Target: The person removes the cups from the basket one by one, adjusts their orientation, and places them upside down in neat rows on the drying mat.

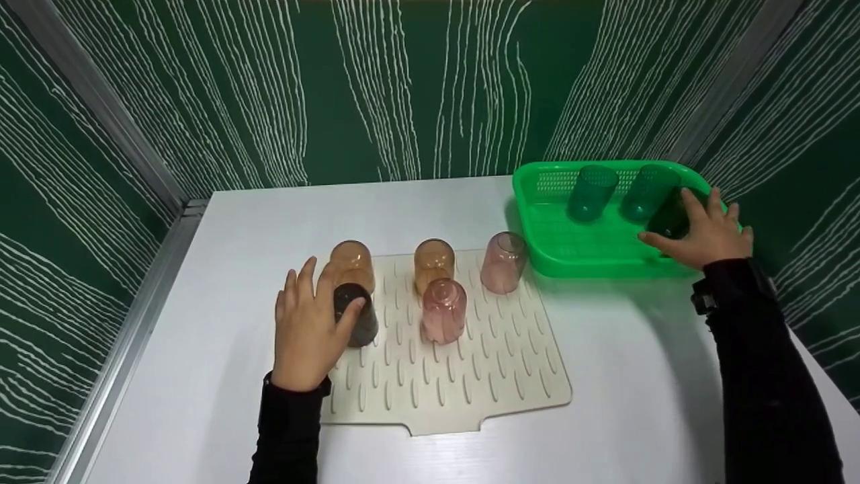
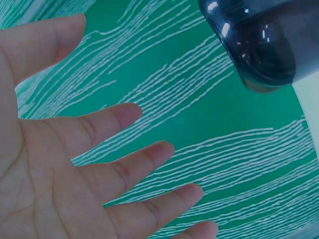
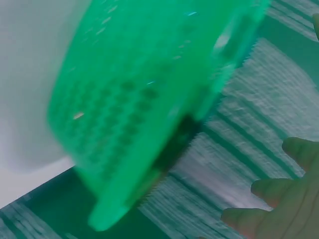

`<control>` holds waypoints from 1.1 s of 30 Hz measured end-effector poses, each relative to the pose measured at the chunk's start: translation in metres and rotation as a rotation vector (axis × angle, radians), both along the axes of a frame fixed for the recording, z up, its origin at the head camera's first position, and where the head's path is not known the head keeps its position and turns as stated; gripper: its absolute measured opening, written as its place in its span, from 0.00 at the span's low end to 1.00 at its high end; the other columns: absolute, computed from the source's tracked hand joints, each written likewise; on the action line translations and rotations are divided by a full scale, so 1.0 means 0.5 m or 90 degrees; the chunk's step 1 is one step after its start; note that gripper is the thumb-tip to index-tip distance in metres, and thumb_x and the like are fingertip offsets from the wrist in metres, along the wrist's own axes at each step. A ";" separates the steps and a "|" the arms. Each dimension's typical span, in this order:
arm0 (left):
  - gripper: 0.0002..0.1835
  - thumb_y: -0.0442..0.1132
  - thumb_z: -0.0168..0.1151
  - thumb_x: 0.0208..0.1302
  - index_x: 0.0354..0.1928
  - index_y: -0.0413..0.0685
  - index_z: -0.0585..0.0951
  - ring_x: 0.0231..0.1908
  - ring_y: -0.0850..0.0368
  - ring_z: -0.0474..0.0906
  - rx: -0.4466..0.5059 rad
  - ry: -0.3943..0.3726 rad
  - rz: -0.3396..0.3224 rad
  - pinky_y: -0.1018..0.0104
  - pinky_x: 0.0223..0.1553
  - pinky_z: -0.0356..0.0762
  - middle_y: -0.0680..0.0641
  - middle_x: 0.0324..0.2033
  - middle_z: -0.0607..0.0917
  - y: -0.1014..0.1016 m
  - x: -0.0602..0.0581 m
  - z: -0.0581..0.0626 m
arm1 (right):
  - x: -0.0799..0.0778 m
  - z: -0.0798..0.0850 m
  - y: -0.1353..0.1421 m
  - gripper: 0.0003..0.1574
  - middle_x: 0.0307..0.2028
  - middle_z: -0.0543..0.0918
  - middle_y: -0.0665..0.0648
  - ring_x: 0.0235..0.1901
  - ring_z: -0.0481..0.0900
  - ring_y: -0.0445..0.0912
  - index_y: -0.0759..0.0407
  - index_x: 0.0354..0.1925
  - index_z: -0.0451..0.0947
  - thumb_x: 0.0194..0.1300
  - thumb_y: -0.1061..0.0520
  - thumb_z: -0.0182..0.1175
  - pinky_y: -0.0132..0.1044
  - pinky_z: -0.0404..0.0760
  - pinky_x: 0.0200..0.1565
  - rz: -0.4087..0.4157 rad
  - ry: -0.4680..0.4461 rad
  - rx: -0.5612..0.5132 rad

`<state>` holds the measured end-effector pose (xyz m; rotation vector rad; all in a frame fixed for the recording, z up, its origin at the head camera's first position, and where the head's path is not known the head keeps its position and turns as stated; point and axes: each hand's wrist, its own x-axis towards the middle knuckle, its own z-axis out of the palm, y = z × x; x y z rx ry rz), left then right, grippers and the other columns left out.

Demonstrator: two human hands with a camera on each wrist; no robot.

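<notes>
My left hand [image 1: 310, 336] is beside a dark grey glass [image 1: 363, 323] standing upside down on a beige drying mat [image 1: 463, 383]. In the left wrist view its fingers [image 2: 124, 172] are spread and straight, with a gap between them and the dark glass [image 2: 269, 45]. On the right, my right hand [image 1: 715, 235] is over the near right corner of a green basket [image 1: 571, 262], with spread fingers by a dark glass [image 1: 670, 215] inside. The right wrist view shows its fingers [image 3: 274, 191] apart from the basket's blurred side [image 3: 119, 109].
Two amber glasses [image 1: 353, 262] [image 1: 434, 262] and two pink glasses [image 1: 443, 312] [image 1: 504, 262] stand on the mat. Two teal glasses [image 1: 592, 193] [image 1: 648, 193] are at the back of the basket. Green walls with white lines [image 1: 430, 87] enclose the white table [image 1: 269, 215].
</notes>
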<state>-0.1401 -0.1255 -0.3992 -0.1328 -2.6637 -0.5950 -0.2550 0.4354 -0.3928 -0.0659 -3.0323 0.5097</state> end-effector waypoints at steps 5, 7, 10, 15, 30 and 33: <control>0.35 0.55 0.64 0.64 0.67 0.43 0.70 0.69 0.25 0.57 0.001 0.000 -0.002 0.29 0.64 0.57 0.31 0.68 0.65 0.000 0.000 0.000 | -0.011 -0.020 0.021 0.70 0.72 0.39 0.81 0.68 0.39 0.80 0.60 0.77 0.33 0.60 0.23 0.54 0.79 0.39 0.62 -0.037 -0.060 0.028; 0.35 0.55 0.64 0.64 0.67 0.42 0.70 0.68 0.25 0.57 0.000 0.002 -0.004 0.29 0.64 0.57 0.31 0.68 0.65 0.001 0.001 0.000 | -0.014 -0.024 0.026 0.69 0.69 0.47 0.84 0.66 0.47 0.80 0.64 0.77 0.34 0.62 0.25 0.54 0.78 0.44 0.61 -0.051 -0.092 0.042; 0.35 0.54 0.64 0.64 0.66 0.41 0.71 0.68 0.25 0.57 -0.001 0.008 -0.005 0.29 0.63 0.58 0.31 0.68 0.65 0.002 0.002 0.000 | -0.018 -0.024 0.029 0.62 0.64 0.56 0.87 0.60 0.56 0.80 0.70 0.75 0.37 0.67 0.31 0.52 0.75 0.51 0.61 -0.064 -0.133 0.056; 0.35 0.54 0.64 0.64 0.66 0.41 0.70 0.68 0.24 0.58 -0.001 0.015 -0.001 0.30 0.64 0.59 0.31 0.67 0.66 0.001 0.001 0.000 | -0.027 -0.021 0.021 0.52 0.56 0.63 0.90 0.52 0.67 0.80 0.75 0.74 0.33 0.73 0.46 0.48 0.70 0.68 0.54 -0.089 -0.138 0.051; 0.34 0.55 0.63 0.64 0.65 0.40 0.72 0.67 0.24 0.60 -0.008 0.032 -0.005 0.33 0.64 0.60 0.30 0.66 0.68 -0.001 0.003 0.000 | -0.035 -0.020 0.022 0.17 0.37 0.77 0.80 0.31 0.75 0.63 0.71 0.32 0.72 0.72 0.59 0.44 0.47 0.72 0.28 -0.112 -0.149 0.044; 0.33 0.55 0.63 0.64 0.65 0.41 0.72 0.66 0.24 0.61 -0.008 0.029 -0.006 0.33 0.64 0.61 0.31 0.66 0.69 -0.001 0.003 -0.001 | -0.034 -0.023 0.022 0.19 0.36 0.77 0.80 0.32 0.75 0.64 0.71 0.32 0.72 0.73 0.58 0.44 0.47 0.71 0.27 -0.109 -0.136 0.046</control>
